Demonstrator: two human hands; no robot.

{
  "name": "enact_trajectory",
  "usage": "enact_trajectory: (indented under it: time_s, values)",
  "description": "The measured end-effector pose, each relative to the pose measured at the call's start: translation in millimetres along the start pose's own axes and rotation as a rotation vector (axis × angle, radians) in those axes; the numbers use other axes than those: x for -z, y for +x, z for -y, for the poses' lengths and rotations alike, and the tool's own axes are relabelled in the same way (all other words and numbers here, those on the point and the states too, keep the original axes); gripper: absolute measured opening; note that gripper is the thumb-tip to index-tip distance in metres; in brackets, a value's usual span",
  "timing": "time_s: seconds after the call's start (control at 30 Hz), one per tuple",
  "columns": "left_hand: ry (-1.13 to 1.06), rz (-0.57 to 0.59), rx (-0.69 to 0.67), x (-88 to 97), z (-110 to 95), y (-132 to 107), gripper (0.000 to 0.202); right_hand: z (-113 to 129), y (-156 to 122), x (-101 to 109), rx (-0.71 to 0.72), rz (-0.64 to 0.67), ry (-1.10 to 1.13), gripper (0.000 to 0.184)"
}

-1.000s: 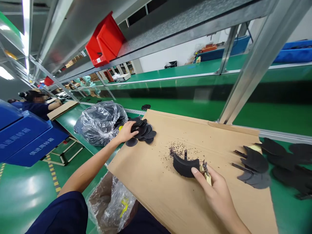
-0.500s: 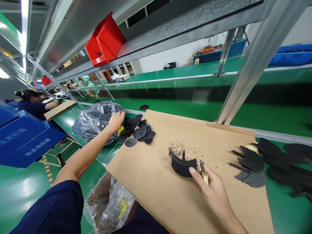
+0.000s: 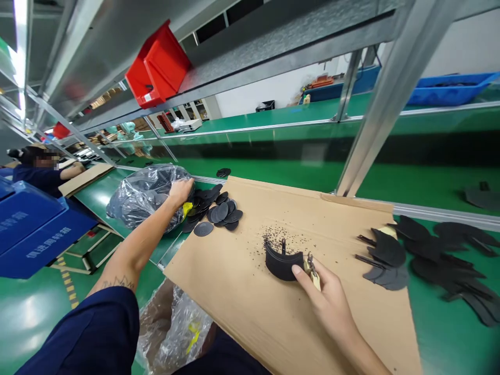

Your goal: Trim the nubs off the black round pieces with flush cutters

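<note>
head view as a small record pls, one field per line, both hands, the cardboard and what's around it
left hand: at the clear plastic bag, grip unclear
right hand: holding a curved black part and a cream-handled tool
cardboard sheet: scattered with black specks
near left: black discs
near right: flat black pieces
above: red bin
</note>
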State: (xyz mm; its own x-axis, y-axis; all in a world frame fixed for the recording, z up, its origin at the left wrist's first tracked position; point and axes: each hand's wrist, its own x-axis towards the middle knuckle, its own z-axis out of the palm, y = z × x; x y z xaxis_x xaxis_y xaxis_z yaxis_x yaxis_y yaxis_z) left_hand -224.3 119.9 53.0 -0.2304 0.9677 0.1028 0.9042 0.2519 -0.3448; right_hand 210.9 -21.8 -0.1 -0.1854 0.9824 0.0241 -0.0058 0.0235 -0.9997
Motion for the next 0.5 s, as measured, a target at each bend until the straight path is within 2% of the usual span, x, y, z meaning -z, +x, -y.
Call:
enact_trajectory:
  time_s: [0.13,0.27,0.4,0.5]
  values:
    - [-0.019,-0.123,-0.078,3.1,10.7,-29.3,0.052,-8.0,-0.5,0.7,-0.024,-0.029,-0.020,0.034]
    - [-0.081,-0.248,-0.156,-3.7,14.1,-54.5,0.047,-9.0,-2.1,1.8,-0.022,-0.017,-0.013,0.034]
    - [-0.381,-0.458,-0.317,-24.0,-9.4,-63.9,0.038,-4.3,-1.2,1.4,-0.007,-0.019,-0.024,0.037]
    - [-0.481,-0.491,-0.322,-42.2,-34.3,-62.3,0.033,-0.1,0.7,-0.1,0.011,-0.013,-0.017,0.037]
